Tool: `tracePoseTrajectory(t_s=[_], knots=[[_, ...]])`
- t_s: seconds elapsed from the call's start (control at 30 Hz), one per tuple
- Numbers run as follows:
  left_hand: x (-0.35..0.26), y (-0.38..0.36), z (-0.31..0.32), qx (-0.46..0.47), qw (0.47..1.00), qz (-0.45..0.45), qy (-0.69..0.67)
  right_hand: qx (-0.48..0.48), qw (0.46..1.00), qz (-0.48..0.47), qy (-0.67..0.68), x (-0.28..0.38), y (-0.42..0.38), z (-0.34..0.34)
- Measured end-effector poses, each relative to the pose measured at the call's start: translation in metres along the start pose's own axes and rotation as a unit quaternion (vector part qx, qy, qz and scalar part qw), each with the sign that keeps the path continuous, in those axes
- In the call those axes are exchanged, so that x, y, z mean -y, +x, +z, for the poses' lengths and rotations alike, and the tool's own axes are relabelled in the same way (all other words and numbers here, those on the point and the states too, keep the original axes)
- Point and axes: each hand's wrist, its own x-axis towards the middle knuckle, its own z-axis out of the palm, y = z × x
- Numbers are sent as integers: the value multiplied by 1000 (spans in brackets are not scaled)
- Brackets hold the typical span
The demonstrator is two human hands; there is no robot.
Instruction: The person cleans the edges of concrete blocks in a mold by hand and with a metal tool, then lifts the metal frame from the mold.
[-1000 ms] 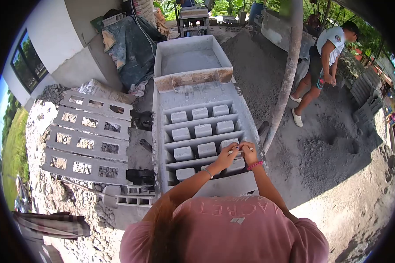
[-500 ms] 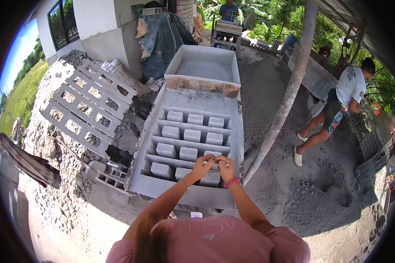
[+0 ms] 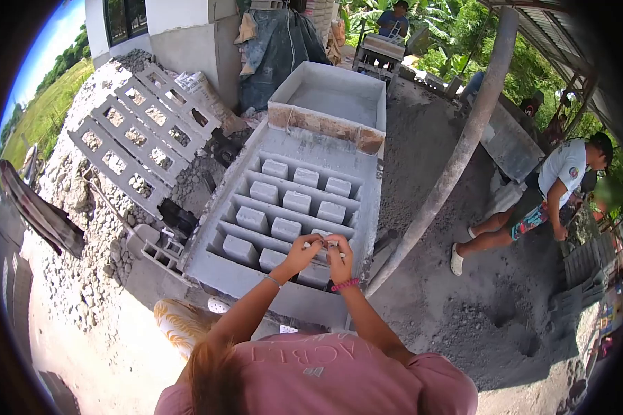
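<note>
Both hands meet above the near right part of a grey block mould (image 3: 211, 266), which has rows of raised rectangular cores (image 3: 286, 228). My left hand (image 3: 302, 253) has its fingers pinched together, a bracelet at its wrist. My right hand (image 3: 339, 257), with a pink bracelet below it, is closed against the left fingertips. Something small and pale shows between the fingers, too small to name. Behind the cores, a shallow grey tray (image 3: 325, 122) rests on the far end of the mould.
A slanting pole (image 3: 457, 149) rises right of the mould. At right a person (image 3: 561, 183) bends over beside grey blocks; another person (image 3: 394, 22) is at the back. Left are a slotted grey block panel (image 3: 140, 131), gravel (image 3: 79, 266) and a shovel (image 3: 143, 238).
The view has shifted and tilted, moving the mould and hands left and up in the frame. The person at right bends lower. Patterned cloth now shows at lower left. My hands remain together.
</note>
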Motion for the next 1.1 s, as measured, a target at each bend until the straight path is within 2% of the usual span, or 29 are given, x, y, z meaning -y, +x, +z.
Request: tracePoseTrajectory(t_s=[0.1, 0.2, 0.33, 0.43, 0.53, 0.57, 0.6, 0.63, 0.67, 0.7, 0.73, 0.77, 0.8, 0.9, 0.97, 1.1], knots=[[1, -2, 4, -10, 1000, 9, -15, 1, 1000, 20, 0, -6, 1, -4], [2, 1, -1, -6, 1000, -2, -18, -32, 995, -71, -57, -12, 6, 2], [3, -1, -10, -24, 999, 18, -17, -1, 997, -55, -60, -16, 10, 9], [9, -4, -21, -42, 998, -7, -38, 44, 998, -17, -29, -7, 11, 18], [8, -4, -26, -52, 994, -31, -87, 32, 997, -26, -69, 8, 14, 31], [14, -2, -30, -46, 995, -20, -92, 41, 997, 2, -64, 3, 14, 30], [13, -1, -31, -53, 992, 13, -111, 14, 996, -30, -78, -3, 15, 35], [9, -1, -34, -59, 996, 41, -55, 17, 997, -13, -80, -13, 18, 36], [17, 1, -38, -59, 992, 93, -55, -2, 998, -36, -53, -22, 21, 42], [10, -4, -39, -59, 993, 96, -41, 22, 997, 23, -63, -26, 21, 39], [25, 0, -40, -83, 991, 95, -35, 27, 996, 6, -87, 0, 16, 52], [12, -6, -40, -101, 990, 102, -15, 21, 996, -3, -88, -1, 18, 57], [10, -10, -41, -110, 992, 63, -17, -2, 995, -14, -98, -4, 16, 56], [11, -13, -38, -141, 988, 67, -15, 34, 993, 36, -108, 18, 11, 62], [17, -9, -37, -156, 983, 100, -3, 51, 993, 30, -104, 14, 13, 61], [18, -6, -33, -161, 983, 90, -14, 40, 995, 46, -81, 6, 16, 50]])
